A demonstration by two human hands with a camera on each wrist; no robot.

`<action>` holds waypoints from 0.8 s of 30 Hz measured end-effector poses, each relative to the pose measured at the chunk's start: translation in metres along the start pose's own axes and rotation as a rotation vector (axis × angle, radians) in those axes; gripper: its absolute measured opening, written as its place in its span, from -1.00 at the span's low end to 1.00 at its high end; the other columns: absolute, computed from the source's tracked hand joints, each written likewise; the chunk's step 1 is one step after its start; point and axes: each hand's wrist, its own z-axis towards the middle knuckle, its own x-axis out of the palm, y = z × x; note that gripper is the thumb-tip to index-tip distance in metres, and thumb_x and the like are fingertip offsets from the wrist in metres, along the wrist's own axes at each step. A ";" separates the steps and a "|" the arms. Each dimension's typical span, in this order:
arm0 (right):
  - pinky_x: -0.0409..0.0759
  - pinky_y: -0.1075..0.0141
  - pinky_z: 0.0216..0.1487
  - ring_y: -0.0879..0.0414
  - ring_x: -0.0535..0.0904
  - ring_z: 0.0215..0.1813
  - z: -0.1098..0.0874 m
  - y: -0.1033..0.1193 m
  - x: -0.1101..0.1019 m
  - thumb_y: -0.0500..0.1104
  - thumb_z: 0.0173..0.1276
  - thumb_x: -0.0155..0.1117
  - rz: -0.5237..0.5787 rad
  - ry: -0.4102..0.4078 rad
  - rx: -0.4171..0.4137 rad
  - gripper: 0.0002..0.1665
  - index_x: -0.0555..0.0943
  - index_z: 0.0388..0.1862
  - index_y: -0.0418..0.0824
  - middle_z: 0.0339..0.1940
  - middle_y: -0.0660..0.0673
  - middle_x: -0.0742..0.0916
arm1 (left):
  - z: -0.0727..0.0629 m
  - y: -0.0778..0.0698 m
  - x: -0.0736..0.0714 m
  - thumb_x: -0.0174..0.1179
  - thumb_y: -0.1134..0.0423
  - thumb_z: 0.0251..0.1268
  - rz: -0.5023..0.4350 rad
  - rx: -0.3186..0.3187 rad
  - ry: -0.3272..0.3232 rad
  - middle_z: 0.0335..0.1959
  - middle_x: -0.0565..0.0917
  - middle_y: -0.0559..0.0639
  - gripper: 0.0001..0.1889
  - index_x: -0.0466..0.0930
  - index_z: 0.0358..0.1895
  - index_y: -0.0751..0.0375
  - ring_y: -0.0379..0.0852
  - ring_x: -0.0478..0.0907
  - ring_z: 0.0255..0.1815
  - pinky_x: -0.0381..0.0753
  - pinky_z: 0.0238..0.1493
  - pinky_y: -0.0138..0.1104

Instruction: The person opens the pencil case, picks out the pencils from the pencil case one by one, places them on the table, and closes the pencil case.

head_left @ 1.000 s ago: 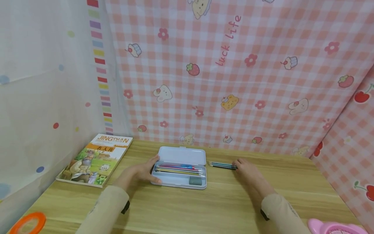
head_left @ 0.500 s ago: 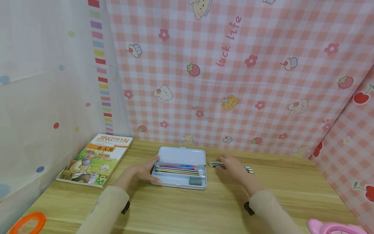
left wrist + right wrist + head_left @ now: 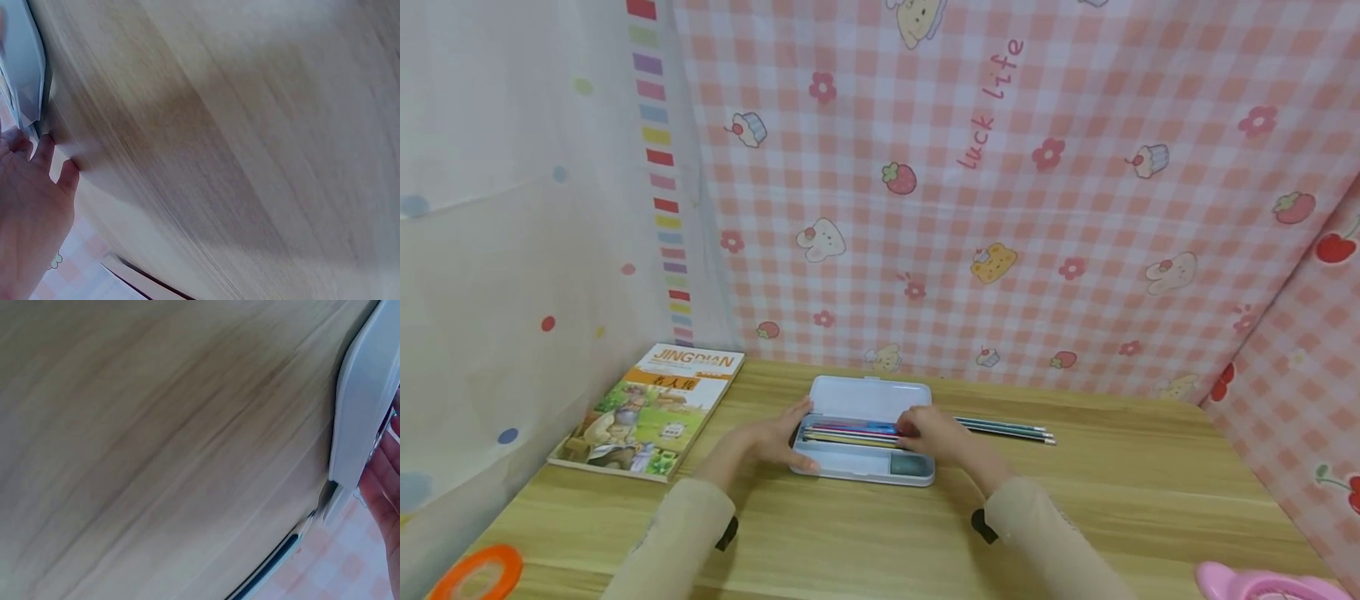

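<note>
A light-coloured pencil case (image 3: 842, 460) lies with its lid (image 3: 850, 396) folded back. Inside are several pencils (image 3: 850, 433) with a blue-topped piece among them, and a dark grey-green block (image 3: 910, 464) fills the front right compartment. My left hand (image 3: 771, 437) spans the case's left end, thumb on the front rim, fingers at the back. In the left wrist view its fingers (image 3: 44, 150) look fairly straight. My right hand (image 3: 936, 433) reaches over the right end, bent fingers at the pencils' ends; whether they pinch any is hidden. Several dark green pencils (image 3: 1011, 429) lie beside the case.
A book (image 3: 647, 417) with an illustrated cover lies at the left back. An orange ring-shaped thing (image 3: 478, 571) and a pink object (image 3: 1262, 579) sit at the front corners. Checked cloth (image 3: 955, 208) hangs along the back edge of the wooden table (image 3: 865, 533).
My right hand has moved left, off the dark green pencils on the table, and onto the right end of the pencil case. My left hand keeps its place.
</note>
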 end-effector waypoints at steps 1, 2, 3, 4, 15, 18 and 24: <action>0.58 0.31 -0.23 0.20 0.54 -0.32 0.001 0.000 0.001 -0.16 0.24 0.24 0.019 0.009 0.005 -0.80 0.62 -0.22 -0.26 -0.36 -0.05 0.67 | 0.000 -0.001 0.001 0.35 -0.12 -0.09 0.000 0.002 0.001 0.48 -0.28 0.25 0.18 -0.28 0.43 0.32 0.27 -0.26 0.47 -0.10 0.41 0.10; 0.58 0.31 -0.23 0.20 0.55 -0.31 0.001 0.000 0.001 -0.18 0.24 0.24 0.036 0.015 0.011 -0.81 0.62 -0.22 -0.25 -0.36 -0.06 0.69 | 0.000 -0.002 0.001 0.35 -0.12 -0.09 -0.002 0.003 0.000 0.48 -0.28 0.25 0.18 -0.28 0.43 0.32 0.27 -0.26 0.47 -0.11 0.41 0.10; 0.59 0.30 -0.21 0.19 0.56 -0.31 0.001 0.000 0.001 -0.20 0.23 0.24 0.052 0.018 0.016 -0.82 0.61 -0.21 -0.25 -0.35 -0.07 0.70 | 0.000 -0.002 0.001 0.35 -0.12 -0.09 -0.001 0.002 0.001 0.48 -0.28 0.24 0.18 -0.29 0.44 0.31 0.27 -0.26 0.47 -0.10 0.41 0.10; 0.59 0.28 -0.20 0.17 0.57 -0.29 0.001 0.000 0.001 -0.22 0.23 0.24 0.061 0.018 0.015 -0.82 0.61 -0.20 -0.25 -0.34 -0.09 0.70 | 0.000 -0.003 0.002 0.35 -0.11 -0.09 -0.005 0.001 0.001 0.48 -0.28 0.24 0.18 -0.29 0.44 0.30 0.27 -0.26 0.47 -0.11 0.41 0.10; 0.61 0.22 -0.10 0.07 0.63 -0.17 -0.006 -0.002 -0.006 -0.34 0.26 0.16 0.001 -0.092 -0.089 -0.75 0.67 -0.11 -0.26 -0.26 -0.11 0.72 | 0.002 -0.001 0.002 0.35 -0.14 -0.09 -0.006 -0.013 0.008 0.48 -0.30 0.23 0.19 -0.30 0.44 0.28 0.26 -0.26 0.47 -0.10 0.41 0.10; 0.61 0.23 -0.11 0.07 0.63 -0.16 -0.012 -0.010 -0.010 -0.37 0.24 0.17 -0.010 -0.139 -0.090 -0.75 0.68 -0.14 -0.24 -0.26 -0.11 0.73 | 0.003 -0.001 0.002 0.35 -0.13 -0.09 -0.016 -0.016 0.013 0.48 -0.30 0.23 0.19 -0.31 0.44 0.28 0.27 -0.27 0.47 -0.10 0.41 0.11; 0.61 0.24 -0.19 0.05 0.65 -0.20 -0.031 -0.030 -0.022 -0.36 0.22 0.19 -0.080 -0.186 -0.078 -0.82 0.66 -0.21 -0.23 -0.27 -0.10 0.74 | 0.001 0.000 0.001 0.35 -0.11 -0.09 -0.023 -0.017 0.005 0.48 -0.29 0.25 0.19 -0.29 0.44 0.29 0.28 -0.27 0.46 -0.10 0.40 0.11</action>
